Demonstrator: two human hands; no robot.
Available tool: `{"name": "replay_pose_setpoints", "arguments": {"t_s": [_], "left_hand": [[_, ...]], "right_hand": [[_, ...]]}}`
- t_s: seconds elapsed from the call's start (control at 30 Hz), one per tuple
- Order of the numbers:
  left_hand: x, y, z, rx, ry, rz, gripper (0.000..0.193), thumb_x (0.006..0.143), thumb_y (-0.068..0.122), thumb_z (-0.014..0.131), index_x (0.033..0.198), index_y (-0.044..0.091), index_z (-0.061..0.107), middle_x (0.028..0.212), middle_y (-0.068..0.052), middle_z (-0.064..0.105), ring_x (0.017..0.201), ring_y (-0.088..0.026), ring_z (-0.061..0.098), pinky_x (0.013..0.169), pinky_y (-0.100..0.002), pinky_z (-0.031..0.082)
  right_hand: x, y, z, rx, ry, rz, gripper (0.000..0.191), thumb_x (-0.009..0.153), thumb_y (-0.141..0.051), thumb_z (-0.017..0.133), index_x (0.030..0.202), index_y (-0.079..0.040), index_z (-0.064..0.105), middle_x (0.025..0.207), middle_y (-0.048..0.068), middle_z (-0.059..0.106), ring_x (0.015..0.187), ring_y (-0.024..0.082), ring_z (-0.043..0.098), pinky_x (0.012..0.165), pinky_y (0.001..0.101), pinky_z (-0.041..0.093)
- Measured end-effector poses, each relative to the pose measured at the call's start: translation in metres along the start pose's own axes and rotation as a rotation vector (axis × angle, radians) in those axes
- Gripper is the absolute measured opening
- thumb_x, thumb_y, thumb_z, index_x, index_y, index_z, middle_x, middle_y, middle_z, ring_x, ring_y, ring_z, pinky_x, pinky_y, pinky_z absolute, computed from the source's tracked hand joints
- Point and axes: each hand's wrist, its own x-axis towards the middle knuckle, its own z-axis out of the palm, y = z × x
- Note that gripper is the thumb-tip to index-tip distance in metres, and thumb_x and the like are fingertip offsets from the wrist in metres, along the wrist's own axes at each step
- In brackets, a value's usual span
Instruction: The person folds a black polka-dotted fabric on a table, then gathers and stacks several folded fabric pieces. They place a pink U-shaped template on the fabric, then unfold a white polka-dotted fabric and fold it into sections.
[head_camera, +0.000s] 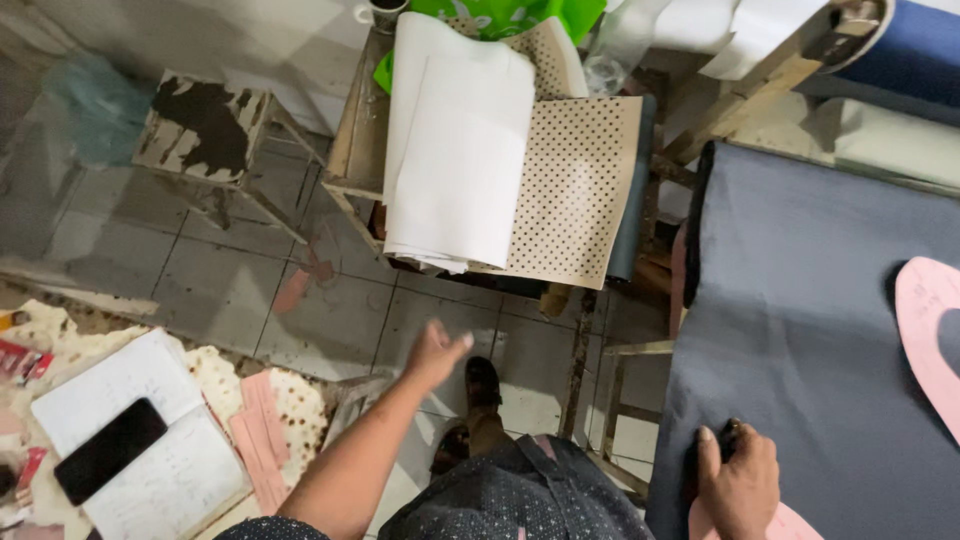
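While the person stands at the work table, the left hand (436, 352) hangs out over the tiled floor (330, 310), fingers loose and spread, gripping nothing; it's blurred, so prob. mid-swing, pointing toward the stack of white sheets (460, 160) draped over a stool w/ a perforated tan sheet (580, 190) under them. Those sheets hang over the edge, likely kept there within arm's reach. The right hand (740, 480) is down on the grey fabric (800, 300) at its near edge, fingers curled round a small dark object (732, 435); can't tell what it is, maybe a marker or cutter. That fabric lies flat across the table, hand pressing it so it doesn't slide. A pink template (925, 320) sits on it at the far right, another pink piece (790, 522) just beside the right hand.

Lower left: an open notebook (150, 440) w/ a black phone (110, 450) lying on top, pink strips (262, 435) just beside it. A chipped stool (205, 125) stands apart, upper left.
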Motion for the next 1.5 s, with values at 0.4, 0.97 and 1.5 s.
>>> {"name": "replay_pose_setpoints", "arguments": {"t_s": [0.4, 0.97, 1.5], "left_hand": [[-0.071, -0.078, -0.015, 0.165, -0.084, -0.096, 0.067, 0.085, 0.044, 0.076, 0.133, 0.002, 0.058, 0.119, -0.018, 0.076, 0.112, -0.030, 0.071, 0.097, -0.039, 0.055], [-0.082, -0.081, -0.082, -0.226, 0.102, 0.123, 0.061, 0.085, 0.041, 0.074, 0.131, 0.002, 0.059, 0.114, -0.013, 0.075, 0.104, -0.026, 0.072, 0.090, -0.038, 0.056], [0.100, 0.170, -0.114, -0.037, 0.294, 0.107, 0.109, 0.077, 0.050, 0.086, 0.150, -0.008, 0.028, 0.144, -0.032, 0.043, 0.127, -0.039, 0.051, 0.103, -0.048, 0.045]], "right_hand": [[0.037, -0.130, 0.007, 0.292, -0.316, -0.086, 0.032, 0.098, -0.030, 0.064, 0.116, -0.005, 0.072, 0.097, 0.014, 0.074, 0.083, 0.026, 0.070, 0.077, 0.0385, 0.054], [0.063, -0.227, 0.039, 0.739, -0.165, 0.050, 0.047, 0.097, -0.032, 0.070, 0.127, 0.003, 0.064, 0.113, 0.012, 0.071, 0.103, 0.022, 0.066, 0.089, 0.0361, 0.050], [0.200, -0.283, 0.065, 0.338, -0.076, -0.237, 0.028, 0.085, -0.014, 0.075, 0.112, -0.019, 0.077, 0.110, 0.008, 0.069, 0.089, 0.027, 0.072, 0.074, 0.0380, 0.059]]}}
